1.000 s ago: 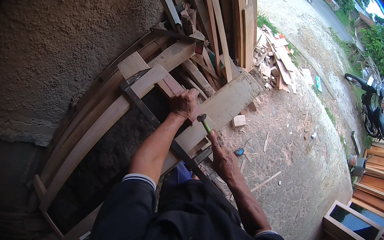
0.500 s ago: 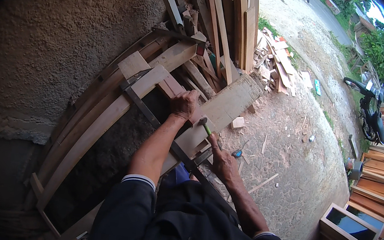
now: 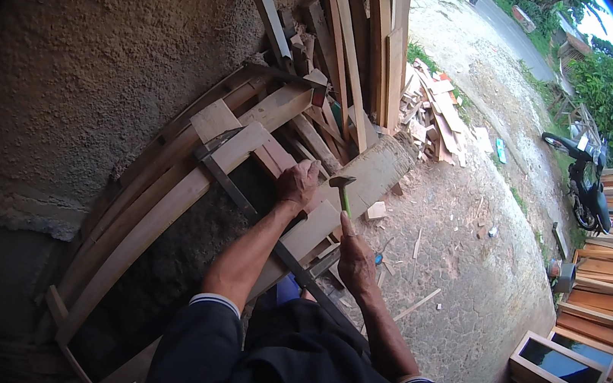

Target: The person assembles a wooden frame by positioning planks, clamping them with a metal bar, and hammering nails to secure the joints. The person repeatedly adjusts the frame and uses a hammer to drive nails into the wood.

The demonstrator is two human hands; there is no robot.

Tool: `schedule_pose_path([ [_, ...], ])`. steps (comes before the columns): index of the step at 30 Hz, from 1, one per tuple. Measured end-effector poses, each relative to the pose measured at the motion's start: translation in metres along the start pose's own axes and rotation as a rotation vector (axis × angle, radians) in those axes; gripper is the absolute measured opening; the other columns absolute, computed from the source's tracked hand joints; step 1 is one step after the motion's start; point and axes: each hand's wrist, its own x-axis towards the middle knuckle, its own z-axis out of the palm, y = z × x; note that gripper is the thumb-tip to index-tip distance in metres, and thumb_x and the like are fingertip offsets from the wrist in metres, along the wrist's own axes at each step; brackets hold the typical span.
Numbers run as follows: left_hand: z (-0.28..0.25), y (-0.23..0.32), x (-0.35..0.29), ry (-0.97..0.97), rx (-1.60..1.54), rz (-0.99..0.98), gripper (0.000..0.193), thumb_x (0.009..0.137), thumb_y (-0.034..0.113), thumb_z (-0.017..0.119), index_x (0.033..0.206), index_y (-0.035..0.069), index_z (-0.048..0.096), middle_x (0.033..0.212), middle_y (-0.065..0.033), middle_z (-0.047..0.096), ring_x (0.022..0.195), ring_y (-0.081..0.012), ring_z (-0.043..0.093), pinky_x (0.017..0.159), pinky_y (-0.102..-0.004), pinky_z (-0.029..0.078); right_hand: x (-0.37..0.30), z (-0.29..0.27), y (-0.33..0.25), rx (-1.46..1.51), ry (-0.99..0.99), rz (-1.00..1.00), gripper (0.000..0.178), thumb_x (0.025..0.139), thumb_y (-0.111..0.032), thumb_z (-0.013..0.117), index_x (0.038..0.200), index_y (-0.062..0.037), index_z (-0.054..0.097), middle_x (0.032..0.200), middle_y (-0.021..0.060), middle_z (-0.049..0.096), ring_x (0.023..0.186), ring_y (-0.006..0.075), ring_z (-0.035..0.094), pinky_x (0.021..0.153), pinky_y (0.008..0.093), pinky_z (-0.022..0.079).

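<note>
My right hand [image 3: 358,265] is closed round the green handle of a hammer [image 3: 346,198]. The dark hammer head is raised over a wide board [image 3: 380,162]. Closed over a reddish wooden crosspiece [image 3: 273,155] is my left hand [image 3: 298,183], left of the hammer; whether its fingers also hold something small is hidden. The crosspiece belongs to a pale wooden frame [image 3: 166,209] with long side rails. A dark metal bar clamp [image 3: 234,192] lies across the frame, beneath my left forearm.
A rough wall [image 3: 106,75] rises on the left. Leaning timber planks [image 3: 375,54] and a pile of offcuts [image 3: 438,116] are at the far side. Scraps litter the concrete floor [image 3: 463,287]. On the right are a motorcycle [image 3: 589,184] and stacked wooden frames [image 3: 600,296].
The hammer head has lifted off the work and shifted slightly right, its handle now more upright. My left hand stays on the crosspiece. The view has tilted slightly.
</note>
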Motion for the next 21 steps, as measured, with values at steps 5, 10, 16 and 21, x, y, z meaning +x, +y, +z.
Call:
schedule_pose_path([
  [5,-0.024,0.028,-0.050,-0.416,-0.979,-0.471,0.075,0.102,0.065,0.040,0.102,-0.002,0.073,0.073,-0.0047,0.067,0.067,-0.0156,0.065,0.061,-0.0308,0.051,0.046,0.011,-0.017,0.179,0.097,-0.020,0.035,0.095,-0.009,0.062,0.129,-0.0144,0.065,0.099,0.0215,0.064,0.084,0.0394,0.066,0.071,0.0469,0.052],
  [10,-0.040,0.020,-0.059,-0.299,-1.198,-0.596,0.074,0.102,0.066,0.039,0.105,-0.001,0.070,0.083,-0.0061,0.067,0.073,-0.0161,0.065,0.068,-0.0297,0.054,0.073,0.019,-0.035,0.136,-0.018,-0.041,0.025,0.091,-0.013,0.066,0.116,-0.0162,0.069,0.099,0.0189,0.065,0.086,0.0407,0.067,0.072,0.0483,0.053],
  [16,-0.047,0.002,-0.055,-0.134,-1.250,-0.542,0.065,0.105,0.059,0.041,0.087,0.001,0.065,0.086,-0.0063,0.065,0.079,-0.0155,0.061,0.073,-0.0305,0.051,0.085,0.021,-0.060,0.076,-0.073,-0.146,0.026,0.093,-0.014,0.060,0.119,-0.0188,0.064,0.097,0.0213,0.062,0.089,0.0425,0.065,0.072,0.0514,0.052],
  [21,-0.056,-0.020,-0.052,-0.173,-1.243,-0.551,0.067,0.104,0.062,0.040,0.092,0.002,0.067,0.090,-0.0052,0.066,0.084,-0.0142,0.061,0.075,-0.0306,0.051,0.103,0.041,-0.064,0.078,-0.240,-0.023,0.024,0.091,-0.019,0.062,0.111,-0.0077,0.057,0.106,0.0238,0.057,0.100,0.0447,0.061,0.081,0.0533,0.051],
])
